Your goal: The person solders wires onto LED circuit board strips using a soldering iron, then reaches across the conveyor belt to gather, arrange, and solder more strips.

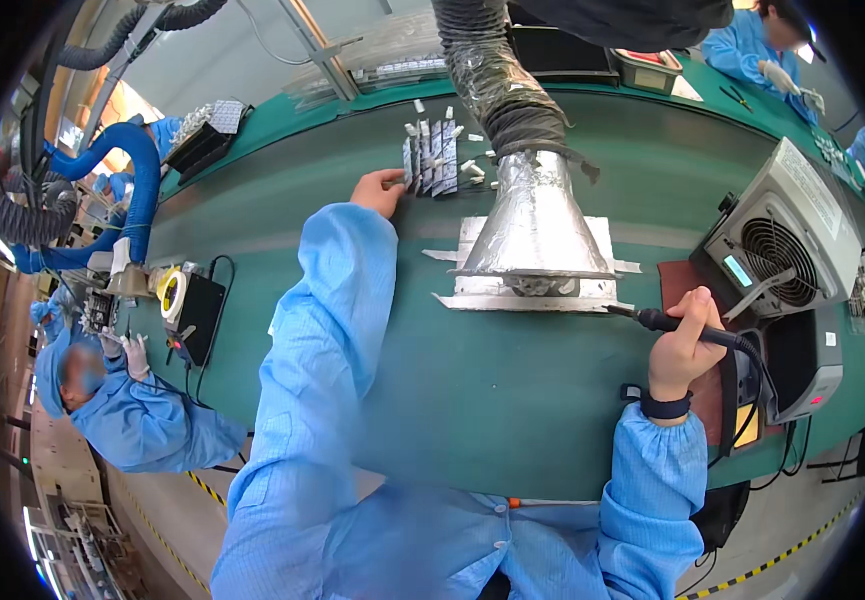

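My left hand (379, 192) reaches far forward, its fingers closed together at the near left edge of a group of dark strips (432, 160) with small white connectors on them. Whatever lies between those fingertips is too small to make out. In my right hand (687, 345) is a soldering iron (660, 320), held like a pen, its tip pointing left at the right corner of a white board (472, 301). Above that board hangs a silver fume extraction hood (537, 220), which hides much of it. A dark band circles my right wrist.
At right stand a fan unit (777, 250) and a soldering station (807, 375), with the iron's cable draping nearby. A flexible duct (497, 70) comes down from above. Co-workers in blue sit at left (152, 420) and far right (752, 50). Loose white connectors (472, 170) lie beside the strips.
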Available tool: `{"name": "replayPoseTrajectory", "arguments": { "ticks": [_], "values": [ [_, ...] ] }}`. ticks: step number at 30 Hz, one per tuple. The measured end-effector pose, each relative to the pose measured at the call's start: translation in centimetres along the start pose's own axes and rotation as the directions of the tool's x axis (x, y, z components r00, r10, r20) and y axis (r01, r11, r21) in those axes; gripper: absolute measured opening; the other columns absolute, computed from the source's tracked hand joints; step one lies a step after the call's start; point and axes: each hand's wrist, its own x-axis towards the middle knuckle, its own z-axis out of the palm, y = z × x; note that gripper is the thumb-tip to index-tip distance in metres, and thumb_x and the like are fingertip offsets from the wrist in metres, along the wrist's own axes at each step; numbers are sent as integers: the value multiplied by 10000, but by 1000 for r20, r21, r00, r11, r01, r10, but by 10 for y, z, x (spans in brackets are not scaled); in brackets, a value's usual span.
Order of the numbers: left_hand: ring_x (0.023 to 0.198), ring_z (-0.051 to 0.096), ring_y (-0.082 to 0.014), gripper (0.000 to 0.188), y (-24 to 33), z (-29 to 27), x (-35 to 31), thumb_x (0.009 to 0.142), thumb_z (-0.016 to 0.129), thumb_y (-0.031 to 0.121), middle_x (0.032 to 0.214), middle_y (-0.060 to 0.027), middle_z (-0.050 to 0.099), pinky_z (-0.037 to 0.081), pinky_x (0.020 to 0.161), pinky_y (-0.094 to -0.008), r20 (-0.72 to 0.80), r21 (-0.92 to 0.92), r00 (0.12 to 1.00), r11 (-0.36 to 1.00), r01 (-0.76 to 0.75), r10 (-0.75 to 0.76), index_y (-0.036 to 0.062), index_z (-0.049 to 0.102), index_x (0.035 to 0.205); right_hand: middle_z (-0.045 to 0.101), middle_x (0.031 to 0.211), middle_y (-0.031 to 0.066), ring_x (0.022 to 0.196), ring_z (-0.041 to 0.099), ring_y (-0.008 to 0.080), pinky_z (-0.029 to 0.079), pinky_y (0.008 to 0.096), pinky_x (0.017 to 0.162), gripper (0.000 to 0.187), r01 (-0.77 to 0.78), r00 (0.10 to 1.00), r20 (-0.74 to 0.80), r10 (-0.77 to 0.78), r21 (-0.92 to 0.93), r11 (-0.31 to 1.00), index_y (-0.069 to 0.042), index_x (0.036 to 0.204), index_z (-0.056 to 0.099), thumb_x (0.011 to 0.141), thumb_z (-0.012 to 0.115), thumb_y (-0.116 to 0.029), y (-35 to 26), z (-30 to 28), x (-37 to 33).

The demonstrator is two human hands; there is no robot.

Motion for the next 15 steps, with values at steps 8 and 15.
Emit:
{"name": "replayPoseTrajectory", "arguments": {
  "ticks": [8,15],
  "values": [
    [1102,599,-255,401,20,-105,-109,878,663,210,1156,-145,645,480,931,-365,25,273,998,960,-70,66,40,606,1238,430,610,2,598,404,83,312,245,560,405,4,1000,-2,-4,4,1000,-13,626,447,989,483,-187,-3,0,-1],
    [995,623,-270,565,-17,-192,-190,800,737,332,1077,-157,645,496,877,-354,13,632,927,721,284,-376,40,583,1257,449,629,18,633,423,90,347,230,602,388,-40,999,-19,40,35,999,-2,642,473,992,488,-169,0,4,-2]
  ]
}}
